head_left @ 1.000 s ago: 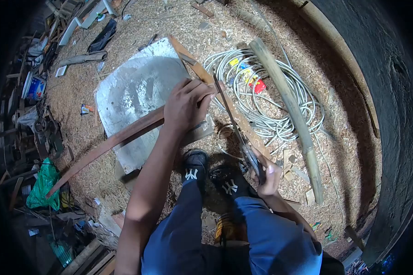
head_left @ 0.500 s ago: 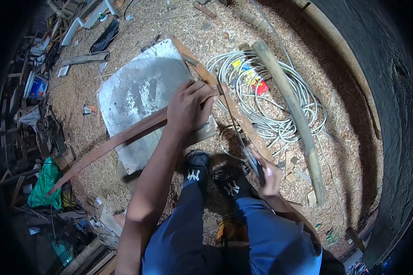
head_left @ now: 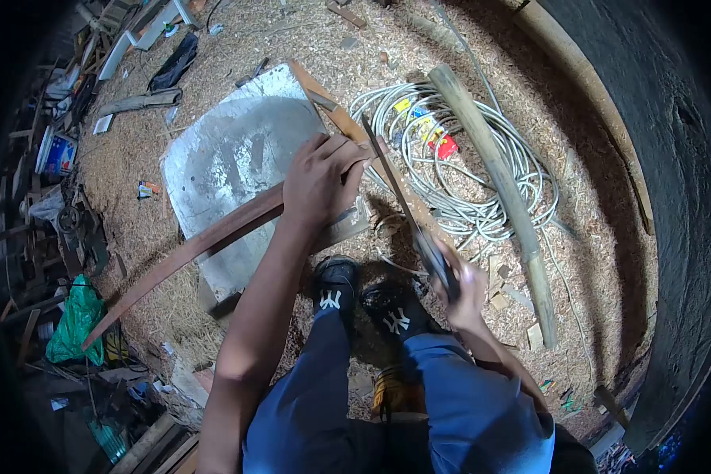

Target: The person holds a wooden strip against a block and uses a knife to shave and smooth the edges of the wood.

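My left hand (head_left: 320, 180) is closed around a long reddish-brown wooden strip (head_left: 213, 233), pressing it down near its right end. The strip's other end reaches out to the lower left. In my right hand (head_left: 468, 288) is the dark handle of a saw (head_left: 401, 189). Its narrow blade, seen nearly edge-on, points up and away beside the strip's right end, just right of my left fingers. Whether the teeth touch the wood is hard to tell. Beneath lie a worn metal sheet (head_left: 213, 150) and an orange-brown board (head_left: 344, 121) running diagonally.
A coil of grey cable (head_left: 529, 186) lies right of the board, with a wooden pole (head_left: 494, 162) across it. Wood shavings cover the ground. My shoes (head_left: 337, 284) are close below the work. A green plastic bag (head_left: 75, 324) and scrap lie left; a thick dark trunk-like surface (head_left: 671, 197) borders the right.
The saw has slid forward and up, away from me, with my right hand following. My left hand keeps its hold on the strip. The whole view has shifted slightly.
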